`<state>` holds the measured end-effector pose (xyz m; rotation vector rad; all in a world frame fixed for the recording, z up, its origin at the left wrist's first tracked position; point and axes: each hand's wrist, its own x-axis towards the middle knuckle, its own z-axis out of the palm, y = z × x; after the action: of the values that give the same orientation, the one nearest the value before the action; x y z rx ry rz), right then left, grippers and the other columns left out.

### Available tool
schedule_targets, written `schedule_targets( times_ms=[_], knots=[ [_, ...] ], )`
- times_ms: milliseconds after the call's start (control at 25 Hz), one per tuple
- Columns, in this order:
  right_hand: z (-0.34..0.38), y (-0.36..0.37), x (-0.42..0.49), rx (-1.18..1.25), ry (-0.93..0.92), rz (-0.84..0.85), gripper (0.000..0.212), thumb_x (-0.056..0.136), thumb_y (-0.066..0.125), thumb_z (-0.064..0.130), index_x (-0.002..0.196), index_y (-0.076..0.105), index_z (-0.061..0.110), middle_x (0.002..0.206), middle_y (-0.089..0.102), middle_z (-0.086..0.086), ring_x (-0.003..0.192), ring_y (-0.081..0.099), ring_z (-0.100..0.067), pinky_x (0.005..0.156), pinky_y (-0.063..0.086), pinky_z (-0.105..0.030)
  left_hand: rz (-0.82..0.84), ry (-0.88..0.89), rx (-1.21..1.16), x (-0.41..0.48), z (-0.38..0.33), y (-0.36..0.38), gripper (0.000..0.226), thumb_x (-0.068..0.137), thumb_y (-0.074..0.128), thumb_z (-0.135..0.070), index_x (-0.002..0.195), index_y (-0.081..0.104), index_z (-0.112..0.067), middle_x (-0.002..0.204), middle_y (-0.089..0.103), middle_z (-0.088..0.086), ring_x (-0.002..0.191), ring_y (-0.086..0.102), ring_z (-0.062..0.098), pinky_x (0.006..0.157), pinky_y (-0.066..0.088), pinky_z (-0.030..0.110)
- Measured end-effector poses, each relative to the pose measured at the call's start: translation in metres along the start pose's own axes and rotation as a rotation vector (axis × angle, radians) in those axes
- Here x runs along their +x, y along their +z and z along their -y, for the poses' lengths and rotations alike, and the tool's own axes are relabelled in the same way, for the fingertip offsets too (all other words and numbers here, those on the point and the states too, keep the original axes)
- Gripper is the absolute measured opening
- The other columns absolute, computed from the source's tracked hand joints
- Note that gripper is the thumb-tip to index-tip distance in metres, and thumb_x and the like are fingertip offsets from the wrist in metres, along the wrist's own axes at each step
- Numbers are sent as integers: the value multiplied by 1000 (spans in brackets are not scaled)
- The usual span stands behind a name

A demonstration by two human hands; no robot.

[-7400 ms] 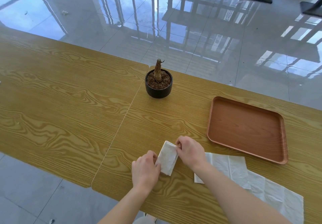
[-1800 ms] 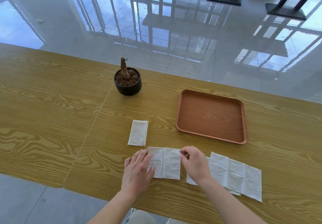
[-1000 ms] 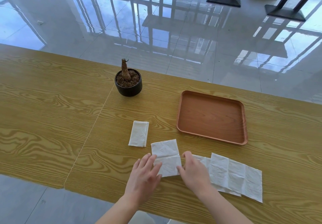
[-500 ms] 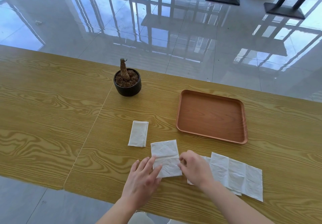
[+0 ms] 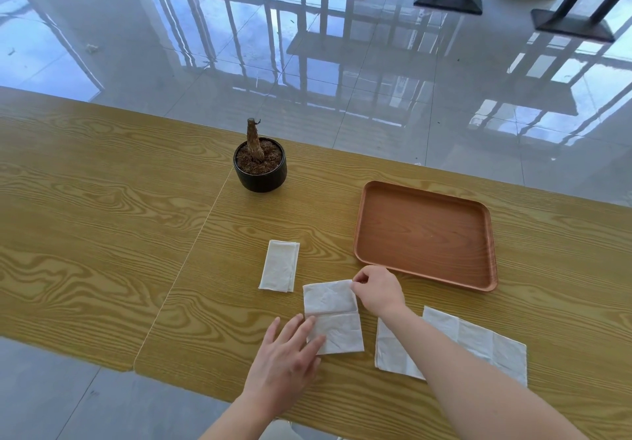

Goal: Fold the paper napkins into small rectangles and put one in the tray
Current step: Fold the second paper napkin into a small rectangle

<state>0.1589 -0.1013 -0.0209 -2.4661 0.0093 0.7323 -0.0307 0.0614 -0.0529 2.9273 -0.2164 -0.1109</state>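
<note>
Right grip (image 5: 378, 290) first: half a second ago it sat low on the crease at the near right side, and now it has slid up to the far right corner of the half-folded napkin (image 5: 333, 316). There I see thumb and forefinger closed together, pinching that corner. The corner looks barely raised off the sheet, if at all.

Left grip (image 5: 287, 354) has hardly shifted. Its fingers are straight and spread, lying flat on the near left part of the same napkin and pressing it to the table (image 5: 102, 217).

The napkin itself lies as it did a moment ago, long axis pointing away from me, with one crease across its middle. Nearly two seconds back it ran sideways, so it has been turned since.

Moving outward, the folded napkin (image 5: 279, 265), a small rectangle, rests just left of the working one and hasn't moved. It lies on the table, well apart from the tray (image 5: 424, 234). The tray sits beyond the right grip, close to its knuckles but not touching.

The open napkin (image 5: 478, 343) lies flat under my right forearm. The plant pot (image 5: 260, 172) stands at the far edge, unchanged.
</note>
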Motion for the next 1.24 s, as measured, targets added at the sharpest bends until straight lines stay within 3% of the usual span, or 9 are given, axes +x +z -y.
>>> schedule_targets(
  times_ms=[160, 280, 400, 480, 600, 720, 920, 1040, 1240],
  knots=[
    [-12, -9, -12, 428, 61, 79, 5, 83, 74, 16, 79, 71, 15, 69, 66, 2, 57, 59, -12, 51, 48, -28, -134, -157, -301, 9, -5, -11, 31, 91, 57, -40, 120, 59, -28, 135, 53, -1, 122, 54, 20, 97, 49, 44],
    [-17, -10, -23, 603, 56, 123, 7, 82, 73, 3, 86, 70, 8, 67, 68, -4, 52, 60, -14, 48, 46, -26, -239, -414, -506, 38, -6, -26, 58, 84, 71, -28, 136, 45, -24, 136, 45, -3, 125, 48, 18, 94, 48, 31],
    [-21, -14, -28, 669, 44, 138, 15, 82, 72, -3, 90, 74, 9, 72, 73, -4, 55, 62, -15, 49, 48, -25, -151, -522, -521, 70, 0, -37, 77, 85, 73, -24, 150, 33, -17, 144, 46, 1, 135, 39, 21, 108, 40, 35],
    [-23, -17, -31, 665, 31, 162, 14, 83, 72, -3, 87, 76, 10, 71, 74, -6, 58, 65, -15, 49, 48, -25, -123, -541, -545, 80, 3, -40, 66, 85, 74, -22, 144, 46, -16, 131, 60, 0, 128, 46, 23, 104, 42, 35],
    [-29, -21, -36, 586, -13, 196, 14, 83, 74, 1, 80, 78, 14, 70, 73, -2, 61, 65, -12, 51, 48, -25, -200, -488, -525, 75, 6, -43, 26, 83, 75, -17, 109, 74, -22, 94, 72, -8, 100, 58, 17, 88, 50, 35],
    [-37, -24, -43, 442, -75, 203, 13, 82, 78, 11, 77, 77, 22, 66, 68, 10, 58, 58, -4, 54, 48, -22, -249, -376, -484, 61, 4, -43, 14, 80, 78, -13, 85, 76, -25, 74, 64, -16, 80, 52, 12, 73, 49, 31],
    [-47, -23, -59, 102, -274, 122, 13, 84, 75, 16, 81, 76, 29, 79, 64, 9, 69, 55, -4, 71, 51, -27, -282, -201, -382, 39, 1, -39, 16, 73, 83, -8, 77, 74, -20, 75, 62, -10, 80, 55, 16, 67, 50, 33],
    [-50, -17, -71, -155, -404, 109, 13, 89, 67, 18, 88, 76, 28, 85, 58, 10, 78, 58, -8, 74, 51, -32, -238, -106, -308, 28, -2, -31, 17, 71, 81, -6, 77, 72, -18, 78, 62, -6, 83, 57, 20, 65, 51, 37],
    [-60, -1, -80, -312, -461, 149, 16, 95, 59, 22, 99, 73, 28, 97, 55, 7, 92, 57, -15, 74, 48, -31, -121, 24, -173, 16, -1, -21, 12, 74, 72, -10, 71, 64, -19, 82, 59, -5, 85, 55, 20, 64, 46, 34]
  ],
)
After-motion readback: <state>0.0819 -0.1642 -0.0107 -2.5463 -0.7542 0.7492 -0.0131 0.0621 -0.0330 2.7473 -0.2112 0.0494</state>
